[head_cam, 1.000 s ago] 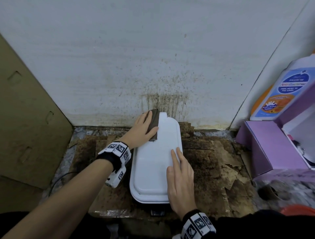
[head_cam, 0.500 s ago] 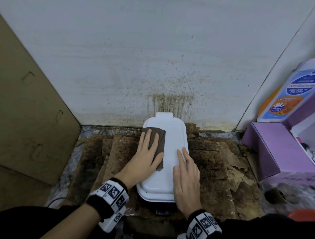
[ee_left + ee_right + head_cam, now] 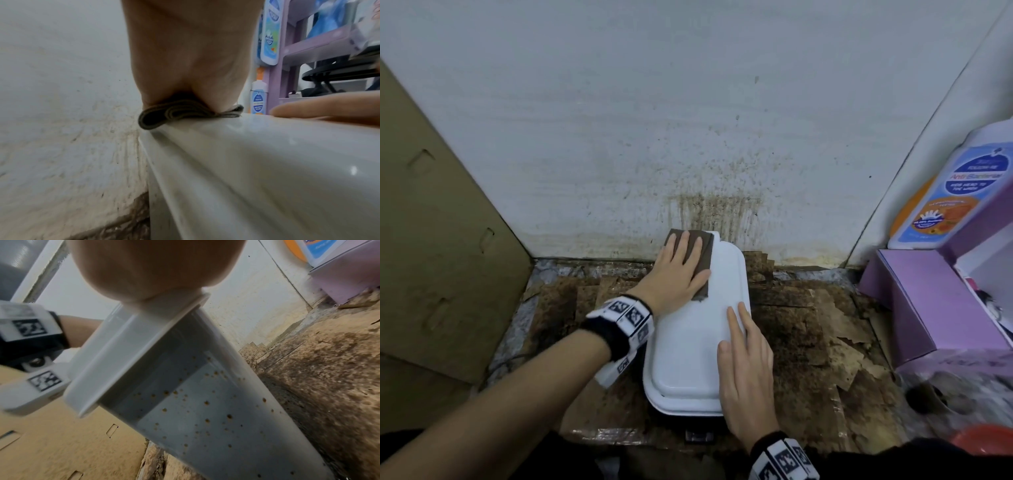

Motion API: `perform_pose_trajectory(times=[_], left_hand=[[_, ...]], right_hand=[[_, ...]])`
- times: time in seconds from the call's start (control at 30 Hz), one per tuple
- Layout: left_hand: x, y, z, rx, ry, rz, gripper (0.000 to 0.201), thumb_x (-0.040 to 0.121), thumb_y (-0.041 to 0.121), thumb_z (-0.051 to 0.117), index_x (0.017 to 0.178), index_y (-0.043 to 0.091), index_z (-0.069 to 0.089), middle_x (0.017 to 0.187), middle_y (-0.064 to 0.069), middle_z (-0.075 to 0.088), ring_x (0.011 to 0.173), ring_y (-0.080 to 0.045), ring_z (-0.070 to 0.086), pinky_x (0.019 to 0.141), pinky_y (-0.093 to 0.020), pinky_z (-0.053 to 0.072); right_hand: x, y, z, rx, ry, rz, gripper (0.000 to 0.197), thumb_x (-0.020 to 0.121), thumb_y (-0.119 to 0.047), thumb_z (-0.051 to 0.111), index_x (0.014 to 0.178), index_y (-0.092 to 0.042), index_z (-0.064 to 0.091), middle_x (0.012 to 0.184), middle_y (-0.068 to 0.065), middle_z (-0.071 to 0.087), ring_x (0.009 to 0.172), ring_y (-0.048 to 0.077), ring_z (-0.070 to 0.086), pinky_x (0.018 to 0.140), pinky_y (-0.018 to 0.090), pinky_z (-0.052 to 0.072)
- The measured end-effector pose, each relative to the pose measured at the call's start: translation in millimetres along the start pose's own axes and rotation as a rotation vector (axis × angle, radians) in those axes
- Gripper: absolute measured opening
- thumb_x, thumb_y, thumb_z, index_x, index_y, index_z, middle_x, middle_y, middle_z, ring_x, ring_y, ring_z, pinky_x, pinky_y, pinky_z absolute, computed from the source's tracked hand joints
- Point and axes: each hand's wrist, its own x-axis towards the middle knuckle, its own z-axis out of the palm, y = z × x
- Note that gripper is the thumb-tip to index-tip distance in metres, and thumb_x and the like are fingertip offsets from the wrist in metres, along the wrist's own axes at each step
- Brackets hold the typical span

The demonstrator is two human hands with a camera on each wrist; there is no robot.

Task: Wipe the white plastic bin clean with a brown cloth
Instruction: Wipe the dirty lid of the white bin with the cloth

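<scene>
Wiping: the left hand (image 3: pixel 678 270) is pressing a folded brown cloth (image 3: pixel 703 255) flat against the far left part of the white plastic bin's lid (image 3: pixel 688 346), fingers straight and lying together on the cloth.
Cloth: it is lying in several folded layers (image 3: pixel 185 113), overhanging the lid's left edge a little and reaching the lid's far end.
Steadying: the right hand (image 3: pixel 746 373) is resting palm-down on the near right side of the lid, fingers straight and slightly spread, gripping nothing.
Bin: it is standing on the floor against the far wall (image 3: pixel 688 120), lid closed; its grey side (image 3: pixel 205 410) is showing many small brown specks.
Floor: stained, torn brown cardboard pieces (image 3: pixel 808 329) are lying around the bin.
Wall: brown drip marks and spatter (image 3: pixel 715 209) are showing just above the bin's far end.
Left side: a cardboard sheet (image 3: pixel 441 257) is leaning there.
Right side: a purple box (image 3: pixel 928 301) is sitting near the bin, with a white bottle with a blue and orange label (image 3: pixel 955 192) above it.
</scene>
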Motion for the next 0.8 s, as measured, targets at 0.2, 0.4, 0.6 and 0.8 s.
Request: perform_pose_trajectory(times=[0.2, 0.4, 0.6, 0.8], left_hand=[[49.6, 7.3, -21.8, 0.022, -0.033, -0.028, 0.073, 0.105, 0.057, 0.013, 0.164, 0.015, 0.005, 0.171, -0.013, 0.003, 0.157, -0.037, 0.0, 0.126, -0.052, 0.008], [50.9, 10.0, -18.9, -0.036, 0.016, -0.058, 0.065, 0.109, 0.05, 0.02, 0.164, 0.017, 0.007, 0.17, -0.008, 0.009, 0.157, -0.033, 0.003, 0.126, -0.05, 0.011], [18.3, 11.8, -8.7, -0.028, 0.06, -0.019, 0.067, 0.109, 0.048, 0.023, 0.164, 0.018, -0.001, 0.172, -0.009, -0.005, 0.158, -0.032, -0.007, 0.126, -0.048, 0.001], [-34.3, 24.4, 5.9, -0.031, 0.059, -0.013, 0.068, 0.109, 0.048, 0.02, 0.163, 0.016, -0.007, 0.17, -0.01, -0.016, 0.157, -0.032, -0.017, 0.125, -0.046, -0.008]], right_hand=[[-0.5, -1.2, -0.8, 0.008, -0.008, -0.007, 0.056, 0.104, -0.056, 0.014, 0.157, -0.042, 0.015, 0.164, -0.027, 0.004, 0.146, -0.01, 0.006, 0.119, 0.025, 0.007], [-0.5, 0.0, -1.1, -0.002, -0.011, -0.01, 0.057, 0.104, -0.056, 0.014, 0.158, -0.039, 0.017, 0.164, -0.026, 0.004, 0.148, -0.007, 0.008, 0.119, 0.022, 0.005], [-1.5, 2.1, -0.4, 0.011, -0.015, -0.014, 0.059, 0.104, -0.057, 0.012, 0.159, -0.036, 0.018, 0.165, -0.023, 0.007, 0.148, -0.006, 0.008, 0.12, 0.025, 0.006], [-2.4, 2.1, -0.3, 0.015, -0.008, -0.019, 0.059, 0.104, -0.054, 0.014, 0.159, -0.034, 0.02, 0.166, -0.021, 0.009, 0.149, -0.004, 0.011, 0.121, 0.027, 0.008]])
